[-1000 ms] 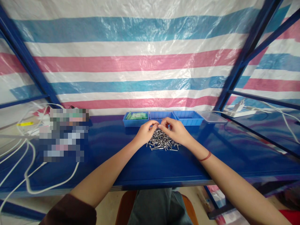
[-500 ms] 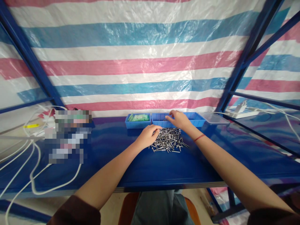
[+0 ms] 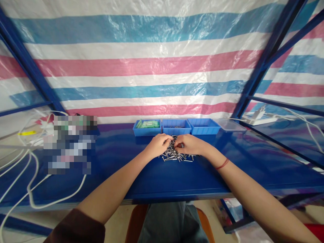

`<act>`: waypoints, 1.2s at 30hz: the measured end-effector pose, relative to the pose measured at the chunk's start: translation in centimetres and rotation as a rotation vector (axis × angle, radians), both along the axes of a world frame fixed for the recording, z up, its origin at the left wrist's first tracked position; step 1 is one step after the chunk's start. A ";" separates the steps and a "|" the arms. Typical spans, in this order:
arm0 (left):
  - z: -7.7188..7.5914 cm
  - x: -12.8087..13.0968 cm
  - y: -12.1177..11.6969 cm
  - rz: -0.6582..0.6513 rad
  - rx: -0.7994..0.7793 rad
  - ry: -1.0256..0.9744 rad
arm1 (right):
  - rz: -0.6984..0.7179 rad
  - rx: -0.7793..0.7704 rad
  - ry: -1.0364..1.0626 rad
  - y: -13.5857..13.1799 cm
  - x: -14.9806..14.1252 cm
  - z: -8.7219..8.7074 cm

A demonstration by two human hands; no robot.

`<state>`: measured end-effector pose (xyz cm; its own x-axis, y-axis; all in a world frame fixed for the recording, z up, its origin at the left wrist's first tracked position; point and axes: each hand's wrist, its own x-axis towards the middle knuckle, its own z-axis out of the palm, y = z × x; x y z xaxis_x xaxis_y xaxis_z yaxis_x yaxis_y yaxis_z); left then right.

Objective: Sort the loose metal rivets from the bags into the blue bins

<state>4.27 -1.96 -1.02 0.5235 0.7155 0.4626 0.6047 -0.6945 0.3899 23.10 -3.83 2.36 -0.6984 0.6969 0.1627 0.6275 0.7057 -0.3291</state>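
Observation:
A heap of thin, shiny metal pins, like rivets or screws, lies loose on the blue tabletop. At its left side my left hand rests with fingers curled and the thumb near the index finger. My right hand reaches over the heap's right half, fingers bent down in a pinch among the pins. What either hand holds is too small or hidden to make out. Just behind stands a blue bin with a few pins in it.
Left of that bin is another blue bin holding green plastic packets. A third blue bin stands on the right, beside a clear lid. White cables run along the left; a power strip lies far right.
My right hand has come from above the bins down and toward me onto the heap, its fingers now bent together. My left hand stays by the heap. The view has shifted slightly.

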 end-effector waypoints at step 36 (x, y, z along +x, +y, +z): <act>0.4 0.5 -0.4 -0.062 -0.047 -0.241 | -0.192 -0.142 0.638 -0.2 0.1 -0.7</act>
<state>4.75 -2.36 -0.65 0.4451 0.7091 0.5468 0.4472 -0.7051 0.5503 23.22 -4.05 1.68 -0.3578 0.8442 0.3992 0.3894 0.5234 -0.7579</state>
